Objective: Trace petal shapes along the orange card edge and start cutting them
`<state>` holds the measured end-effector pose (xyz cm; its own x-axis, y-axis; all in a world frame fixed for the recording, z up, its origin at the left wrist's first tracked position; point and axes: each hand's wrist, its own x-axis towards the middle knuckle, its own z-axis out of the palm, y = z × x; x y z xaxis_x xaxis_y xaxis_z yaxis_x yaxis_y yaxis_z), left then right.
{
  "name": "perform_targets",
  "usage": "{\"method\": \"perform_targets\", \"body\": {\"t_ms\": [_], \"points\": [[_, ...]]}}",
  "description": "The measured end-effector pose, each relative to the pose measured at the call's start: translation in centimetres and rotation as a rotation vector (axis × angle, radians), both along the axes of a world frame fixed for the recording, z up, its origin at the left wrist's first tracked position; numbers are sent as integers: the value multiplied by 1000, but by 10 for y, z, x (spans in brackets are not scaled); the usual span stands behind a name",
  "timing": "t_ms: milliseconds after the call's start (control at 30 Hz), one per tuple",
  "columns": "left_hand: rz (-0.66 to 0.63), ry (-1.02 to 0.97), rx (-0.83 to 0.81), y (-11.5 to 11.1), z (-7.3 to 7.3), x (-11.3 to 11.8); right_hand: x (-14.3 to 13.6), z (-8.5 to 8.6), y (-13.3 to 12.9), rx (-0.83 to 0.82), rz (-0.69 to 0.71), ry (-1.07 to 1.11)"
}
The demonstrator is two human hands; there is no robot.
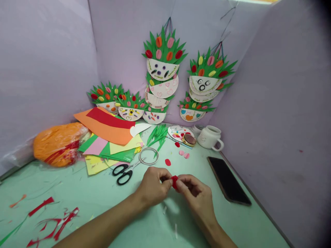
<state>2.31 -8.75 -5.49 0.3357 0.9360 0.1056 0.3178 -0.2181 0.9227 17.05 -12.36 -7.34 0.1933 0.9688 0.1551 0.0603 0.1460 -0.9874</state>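
Between both hands, above the green tabletop, is a small red paper piece (pixel 175 182); its exact folds are partly hidden by the fingers. My left hand (pixel 156 186) pinches it from the left, thumb against forefinger. From the other side my right hand (pixel 195 193) grips the same piece, its fingers curled. Just beyond the hands lies a loose red paper oval (pixel 168 162). Pink paper ovals (pixel 184 154) and another red oval (pixel 177 144) rest farther back. Scissors (pixel 126 173) with black handles lie left of my left hand, their blades by a roll of tape (pixel 148 156).
Coloured paper sheets (pixel 108 129) are piled at back left beside an orange plastic-wrapped bundle (pixel 59 144). Green paper strips (pixel 157 135), a white mug (pixel 210 137) and a phone (pixel 229 181) stand or lie rightward. Paper flower baskets (pixel 162 69) hang behind. Red scraps (pixel 58 225) litter the front left.
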Motion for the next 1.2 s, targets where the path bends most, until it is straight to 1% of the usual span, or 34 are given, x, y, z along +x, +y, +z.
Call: {"method": "perform_targets", "body": {"t_ms": [133, 167, 233, 300, 367, 400, 467, 533, 567, 633, 700, 767, 800, 867, 967, 1000, 1033, 1067, 1100, 1200], "points": [[-26, 125, 96, -3, 3, -4, 6, 0, 4, -135, 136, 221], [-36, 158, 121, -4, 5, -5, 7, 0, 4, -159, 170, 241], [-61, 226, 170, -5, 8, -6, 5, 1, 4, -171, 195, 236], [-94, 298, 215, -4, 13, -8, 4, 2, 4, -183, 185, 254], [-81, 389, 262, 2, 18, -13, 3, 2, 5, -207, 168, 282], [-45, 448, 286, 7, 20, -17, 3, 2, 6, -221, 157, 299], [72, 592, 326, 18, 22, -26, 5, 2, 8, -246, 130, 333], [155, 748, 333, 30, 19, -36, 7, 3, 11, -262, 93, 365], [165, 818, 328, 34, 16, -39, 7, 3, 12, -267, 72, 378], [152, 925, 319, 41, 8, -42, 8, 5, 13, -274, 27, 399], [144, 989, 324, 44, 3, -40, 8, 6, 13, -280, -9, 414], [167, 1023, 333, 46, 3, -38, 8, 7, 13, -284, -22, 422], [193, 1033, 335, 47, 7, -40, 9, 7, 13, -286, -22, 425], [285, 1051, 324, 50, 22, -50, 10, 7, 12, -284, -25, 435], [471, 1079, 254, 49, 52, -82, 12, 6, 12, -278, -46, 438], [491, 1087, 220, 47, 60, -92, 12, 6, 12, -278, -51, 435], [480, 1096, 185, 44, 64, -101, 12, 6, 13, -283, -53, 430], [443, 1106, 150, 40, 65, -106, 11, 6, 13, -289, -52, 425], [387, 1117, 117, 36, 62, -108, 10, 6, 13, -294, -48, 422], [232, 1178, 52, 25, 39, -99, 8, 8, 13, -283, -44, 405]]}}
